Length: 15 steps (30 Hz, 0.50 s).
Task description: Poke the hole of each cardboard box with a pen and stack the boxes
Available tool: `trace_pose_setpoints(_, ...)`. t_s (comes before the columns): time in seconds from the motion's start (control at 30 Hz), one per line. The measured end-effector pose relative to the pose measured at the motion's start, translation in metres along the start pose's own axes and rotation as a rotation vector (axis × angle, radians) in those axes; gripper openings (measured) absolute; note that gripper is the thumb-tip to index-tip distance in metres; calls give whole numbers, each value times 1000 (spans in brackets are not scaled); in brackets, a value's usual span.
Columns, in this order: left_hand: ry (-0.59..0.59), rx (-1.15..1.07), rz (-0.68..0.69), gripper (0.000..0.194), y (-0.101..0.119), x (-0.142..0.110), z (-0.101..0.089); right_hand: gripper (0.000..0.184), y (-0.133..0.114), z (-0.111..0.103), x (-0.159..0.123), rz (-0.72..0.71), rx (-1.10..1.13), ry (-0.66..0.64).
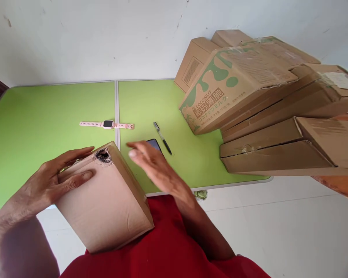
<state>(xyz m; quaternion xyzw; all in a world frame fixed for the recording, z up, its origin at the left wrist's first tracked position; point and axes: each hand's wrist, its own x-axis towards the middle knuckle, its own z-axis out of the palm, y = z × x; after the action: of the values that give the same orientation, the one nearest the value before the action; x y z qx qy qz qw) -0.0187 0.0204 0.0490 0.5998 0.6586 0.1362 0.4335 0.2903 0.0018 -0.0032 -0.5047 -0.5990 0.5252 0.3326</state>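
A plain brown cardboard box with a torn dark hole at its far corner leans between the table edge and my lap. My left hand lies on its left side, fingers stretched along the top face, steadying it. My right hand hovers just right of the box, fingers spread and slightly blurred, holding nothing. It partly covers a dark phone lying on the green table. A black pen lies just beyond the phone, and a pink smartwatch lies flat further back.
A stack of flattened and closed cardboard cartons fills the table's right side, the top one printed with green "COCONUT" lettering. A metal seam divides the tabletop. A white wall stands behind and a pale floor lies below on the right.
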Motion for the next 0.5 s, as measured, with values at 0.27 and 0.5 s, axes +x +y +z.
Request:
trace_pose_setpoints(0.27, -19, -43, -22, 122, 10, -2, 5, 15, 52, -60, -1, 370, -718, 354)
trace_pose_setpoints(0.5, 10, -23, 107, 97, 6, -4, 7, 12, 77, -58, 17, 481, -743, 407)
